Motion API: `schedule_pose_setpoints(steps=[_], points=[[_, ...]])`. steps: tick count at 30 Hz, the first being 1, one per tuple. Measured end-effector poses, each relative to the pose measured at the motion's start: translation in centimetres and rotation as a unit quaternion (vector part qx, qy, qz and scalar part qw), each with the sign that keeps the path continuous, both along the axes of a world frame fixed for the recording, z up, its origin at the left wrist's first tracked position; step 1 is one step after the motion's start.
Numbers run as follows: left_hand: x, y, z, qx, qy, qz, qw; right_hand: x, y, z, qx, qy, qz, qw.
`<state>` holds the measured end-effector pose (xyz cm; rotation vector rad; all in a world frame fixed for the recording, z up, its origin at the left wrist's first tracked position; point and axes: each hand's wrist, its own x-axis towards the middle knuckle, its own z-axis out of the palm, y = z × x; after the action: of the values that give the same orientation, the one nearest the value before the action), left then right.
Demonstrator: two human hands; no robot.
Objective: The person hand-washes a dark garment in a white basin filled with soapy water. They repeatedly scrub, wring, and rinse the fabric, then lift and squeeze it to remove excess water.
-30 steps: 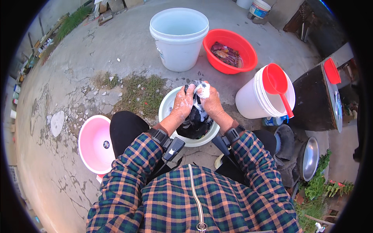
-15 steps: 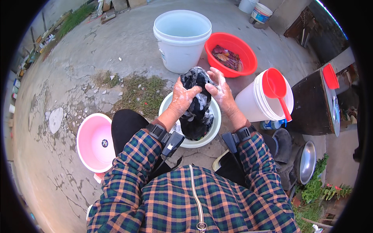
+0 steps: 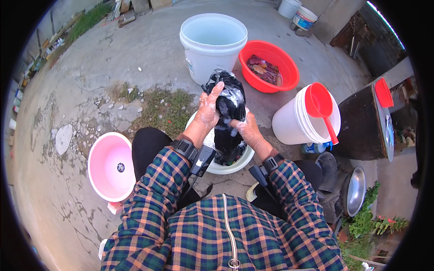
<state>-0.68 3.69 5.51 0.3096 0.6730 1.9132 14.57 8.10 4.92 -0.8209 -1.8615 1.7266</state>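
A wet black cloth [image 3: 229,101] streaked with white suds hangs bunched between my hands. Its lower end reaches down into a pale green-white basin [image 3: 235,169] in front of me. My left hand [image 3: 207,110] is closed on the cloth's upper left side, thumb pointing up along it. Lower on the right side, my right hand [image 3: 247,128] grips the cloth with its thumb across the front. Fingers of both hands are partly hidden behind the fabric. Suds cling to my skin.
Beyond the basin stand a large white bucket [image 3: 212,58] and a red basin [image 3: 289,67] holding patterned cloth. At right, a red dipper [image 3: 319,100] rests on a white bucket [image 3: 291,118]. A pink basin [image 3: 101,169] sits left of my knee; a metal bowl [image 3: 357,192] leans at right.
My right hand has moved down the cloth, its raised fingers now closed on it. The left hand has turned thumb-up, and the cloth's top has risen slightly, tilting left.
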Motion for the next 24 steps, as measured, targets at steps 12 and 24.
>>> schedule_pose_setpoints(steps=[12,24], points=[[2.7,-1.2,-2.8,-0.053,-0.03,-0.152,0.986,-0.2,-1.2,2.5,0.418,-0.224,-0.023,0.88],[3.4,-1.4,-4.4,-0.178,-0.022,-0.075,0.981,-0.1,0.0,-1.6,0.471,-0.221,0.056,0.852]])
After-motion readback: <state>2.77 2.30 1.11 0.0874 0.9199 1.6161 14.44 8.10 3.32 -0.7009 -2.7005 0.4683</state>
